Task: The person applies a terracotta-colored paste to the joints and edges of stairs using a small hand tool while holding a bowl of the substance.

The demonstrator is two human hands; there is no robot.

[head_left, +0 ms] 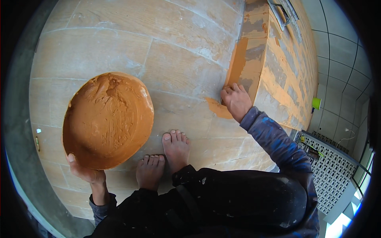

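My left hand (88, 173) grips the near rim of a wide round bowl (150, 109), its thumb over the edge. Thick orange-brown paste (107, 119) coats the inside of the tilted bowl. At the foot of a raised tiled ledge (254, 63), my right hand (237, 102) is closed and pressed low against the side face. Whatever its fingers hold, if anything, is hidden beneath them. A fresh band of paste (238, 59) runs along the ledge's lower side just beyond the hand. Beside the knuckles, a smear of paste (219, 109) lies on the floor tiles.
Orange streaks cover the ledge's top (285, 75), and a metal-bladed tool (281, 16) lies at its far end. A bright green container (316, 103) stands at the right. My bare feet (176, 148) are on wood-look tiles. A small pen-like stick (37, 144) lies at the left.
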